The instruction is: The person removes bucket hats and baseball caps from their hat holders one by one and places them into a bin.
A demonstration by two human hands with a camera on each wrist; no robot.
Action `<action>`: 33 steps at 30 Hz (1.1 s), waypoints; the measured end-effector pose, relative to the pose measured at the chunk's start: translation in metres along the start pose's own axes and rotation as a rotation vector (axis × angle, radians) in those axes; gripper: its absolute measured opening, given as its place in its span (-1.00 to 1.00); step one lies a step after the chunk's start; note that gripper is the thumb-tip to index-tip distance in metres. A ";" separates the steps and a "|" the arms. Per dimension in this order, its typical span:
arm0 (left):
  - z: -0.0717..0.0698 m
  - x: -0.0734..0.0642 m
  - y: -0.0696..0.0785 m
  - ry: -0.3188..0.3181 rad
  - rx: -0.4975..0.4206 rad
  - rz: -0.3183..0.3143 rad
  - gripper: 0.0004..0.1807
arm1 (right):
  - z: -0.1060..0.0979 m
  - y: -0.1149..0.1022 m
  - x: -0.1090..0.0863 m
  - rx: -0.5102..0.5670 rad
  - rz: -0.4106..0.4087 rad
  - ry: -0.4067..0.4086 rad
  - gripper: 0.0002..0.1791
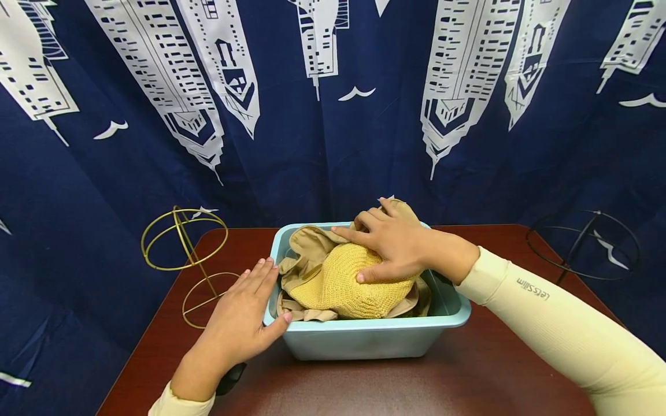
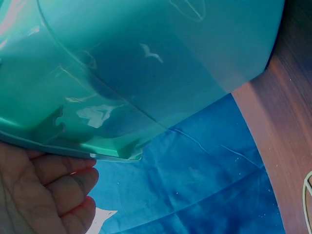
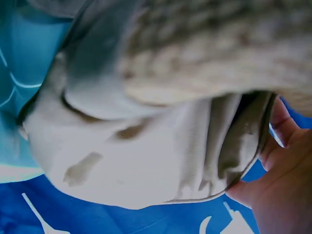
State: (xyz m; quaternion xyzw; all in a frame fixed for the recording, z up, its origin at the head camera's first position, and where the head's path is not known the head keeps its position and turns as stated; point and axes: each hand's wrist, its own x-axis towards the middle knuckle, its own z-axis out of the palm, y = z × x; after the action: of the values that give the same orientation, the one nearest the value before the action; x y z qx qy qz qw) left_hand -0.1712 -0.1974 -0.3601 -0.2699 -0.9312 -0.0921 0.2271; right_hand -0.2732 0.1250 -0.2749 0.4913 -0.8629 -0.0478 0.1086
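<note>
A light blue plastic basin (image 1: pixel 364 341) stands on the table, holding a yellow knitted hat (image 1: pixel 348 283) over crumpled tan fabric (image 1: pixel 312 242), which looks like brimmed hats. My right hand (image 1: pixel 390 240) lies spread over the yellow hat, its thumb on the knit and its other fingers toward the back. In the right wrist view, fingertips touch the edge of a pale fabric brim (image 3: pixel 146 180); the knit blurs above it. Against the basin's left rim rests my left hand (image 1: pixel 239 312), fingers straight; the left wrist view shows its fingers under the rim (image 2: pixel 73 150).
A gold wire stand (image 1: pixel 184 242) with round hoops is at the left of the dark red table (image 1: pixel 333 393). On the right stands a similar black wire stand (image 1: pixel 577 248). Behind hangs a navy cloth (image 1: pixel 322 156) with white building prints.
</note>
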 end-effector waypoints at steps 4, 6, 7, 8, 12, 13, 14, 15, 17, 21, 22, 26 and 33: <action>0.000 0.000 0.000 -0.006 -0.001 -0.004 -0.12 | -0.002 -0.011 -0.007 0.030 -0.041 -0.019 0.02; 0.000 0.000 0.000 -0.006 -0.002 -0.004 -0.13 | -0.003 -0.017 -0.008 0.055 -0.052 -0.058 0.05; 0.000 0.000 -0.001 -0.005 -0.002 -0.004 -0.13 | -0.003 -0.019 -0.007 0.062 -0.056 -0.078 0.06; -0.001 0.000 -0.001 -0.003 -0.002 -0.003 -0.13 | -0.002 -0.020 -0.007 0.065 -0.061 -0.096 0.06; 0.000 0.000 -0.002 0.006 -0.005 0.004 -0.14 | 0.006 -0.023 0.002 0.046 -0.069 -0.140 0.06; 0.000 0.000 -0.002 0.007 -0.006 0.006 -0.14 | 0.009 -0.023 0.004 0.042 -0.067 -0.152 0.05; 0.000 0.000 -0.002 0.007 -0.005 0.007 -0.14 | 0.012 -0.023 0.007 0.035 -0.069 -0.164 0.05; 0.000 0.000 -0.002 0.005 -0.005 0.008 -0.14 | 0.016 -0.023 0.009 0.030 -0.071 -0.178 0.05; 0.000 0.000 -0.002 0.002 -0.002 0.008 -0.13 | 0.022 -0.023 0.014 0.032 -0.070 -0.218 0.04; -0.001 0.000 -0.003 -0.001 0.007 0.007 -0.12 | 0.031 -0.022 0.023 0.045 -0.089 -0.252 0.05; -0.001 0.000 -0.003 0.000 0.008 0.007 -0.12 | 0.033 -0.021 0.025 0.051 -0.101 -0.255 0.05; -0.001 -0.001 -0.003 -0.011 -0.005 0.002 -0.12 | 0.042 -0.019 0.031 0.065 -0.168 -0.268 0.05; 0.000 -0.001 -0.003 -0.019 -0.007 0.003 -0.13 | 0.060 -0.011 0.038 0.069 -0.236 -0.284 0.04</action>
State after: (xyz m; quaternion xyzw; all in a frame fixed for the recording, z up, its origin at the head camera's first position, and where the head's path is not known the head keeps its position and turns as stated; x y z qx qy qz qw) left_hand -0.1725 -0.1999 -0.3609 -0.2728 -0.9326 -0.0922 0.2176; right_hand -0.2966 0.0847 -0.3296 0.5808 -0.8071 -0.0993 -0.0377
